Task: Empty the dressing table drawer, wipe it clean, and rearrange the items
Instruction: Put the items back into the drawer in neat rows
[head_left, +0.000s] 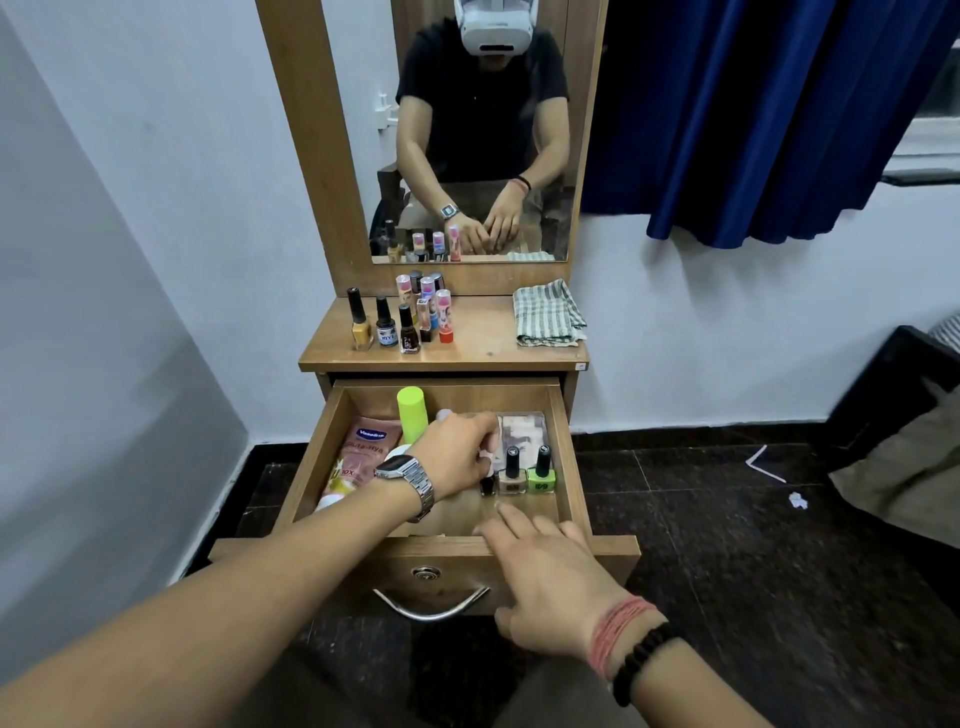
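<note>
The wooden drawer (566, 467) of the dressing table stands pulled out. Inside it my left hand (457, 457) grips a small dark nail polish bottle (487, 486) near the drawer's middle. A beige polish bottle (512, 474) and a green one (542, 472) stand just right of it. My right hand (550, 577) rests open on the drawer's front edge. A pink Vaseline tube (363, 452), a lime green bottle (413, 415) and a clear box (524, 428) also lie in the drawer. On the tabletop (483, 348) stand several nail polish bottles (387, 327) and lip balm sticks (428, 304).
A folded striped cloth (548, 313) lies on the right of the tabletop. The mirror (467, 130) rises behind it. A blue curtain (753, 119) hangs at the right, and dark furniture (893, 415) stands on the dark tiled floor (727, 519).
</note>
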